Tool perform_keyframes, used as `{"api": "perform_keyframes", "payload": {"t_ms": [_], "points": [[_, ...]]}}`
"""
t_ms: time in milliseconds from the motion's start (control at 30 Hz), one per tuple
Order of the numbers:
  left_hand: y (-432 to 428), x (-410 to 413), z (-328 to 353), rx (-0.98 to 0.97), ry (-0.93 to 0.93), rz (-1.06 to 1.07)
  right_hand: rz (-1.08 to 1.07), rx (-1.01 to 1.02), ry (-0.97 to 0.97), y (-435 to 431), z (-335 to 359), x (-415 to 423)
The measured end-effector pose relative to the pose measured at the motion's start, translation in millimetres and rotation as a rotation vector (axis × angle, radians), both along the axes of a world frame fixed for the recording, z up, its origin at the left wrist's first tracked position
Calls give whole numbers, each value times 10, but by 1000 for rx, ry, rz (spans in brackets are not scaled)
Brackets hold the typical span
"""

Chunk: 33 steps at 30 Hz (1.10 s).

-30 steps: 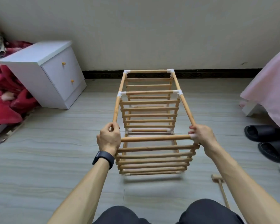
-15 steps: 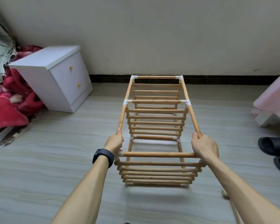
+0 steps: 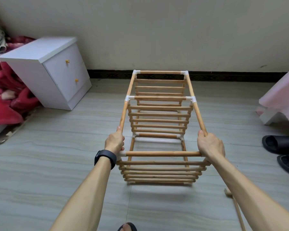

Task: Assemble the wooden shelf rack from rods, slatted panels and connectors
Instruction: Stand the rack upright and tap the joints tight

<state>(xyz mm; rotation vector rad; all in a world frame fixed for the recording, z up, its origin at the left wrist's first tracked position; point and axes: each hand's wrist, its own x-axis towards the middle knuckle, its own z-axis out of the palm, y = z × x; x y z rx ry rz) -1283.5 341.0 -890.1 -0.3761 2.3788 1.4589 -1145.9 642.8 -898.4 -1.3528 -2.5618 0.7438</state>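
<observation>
The wooden shelf rack [image 3: 158, 114] lies lengthwise on the pale floor [image 3: 40, 172] in the middle of the room, running from the person toward the far wall [image 3: 157, 30]. Whether its near end touches the floor or is raised, I cannot tell.

Both hands are on it. The left hand [image 3: 114, 140], with one black wristband [image 3: 105, 158] behind it, has its fingers wrapped round the left top rail just beyond the near-left connector [image 3: 122, 153]. The right hand [image 3: 210, 145] is curled round the right top rail at the near-right corner, hiding whatever joins the rods there.

Three cross rods span the top: near [image 3: 162, 153], middle [image 3: 159, 98] and far [image 3: 159, 72]. I count five white connectors in plain sight along the top rails, and two more lower down inside the frame. Three slatted panels show: one near [image 3: 158, 172], one in the middle [image 3: 158, 120], one far [image 3: 159, 87]. Their slats overlap too much to count.

One loose rod [image 3: 237, 209] lies on the floor at near right. To the far left stands one white nightstand [image 3: 45, 70] with two drawers and two yellow knobs, beside a red blanket [image 3: 5, 97]. On the right are two black slippers [image 3: 280, 144], well apart from the rack, and a pink bedcover [image 3: 284, 97]. One foot [image 3: 127, 227] shows at the near edge.
</observation>
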Motion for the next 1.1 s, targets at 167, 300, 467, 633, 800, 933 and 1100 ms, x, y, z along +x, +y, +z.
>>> {"api": "perform_keyframes", "payload": {"t_ms": [167, 300, 467, 633, 800, 933, 1100], "points": [[-26, 11, 78, 163, -79, 29, -19, -19, 18, -35, 15, 2], [-31, -30, 94, 147, -109, -18, -15, -35, 8, -41, 58, -3], [-46, -84, 116, 277, -230, -44, 69, -165, -57, 33, 113, -8], [-163, -491, 329, 151, -247, -68, 152, -234, -147, 284, 307, -316], [28, -1038, 538, 36, -169, -118, 112, -211, -42, 439, 515, -1005], [317, -1414, 469, 17, -111, -165, 57, -290, -14, 574, 563, -1531], [634, -1780, 297, -65, -53, -248, 68, -296, -78, 821, 453, -1860]]}}
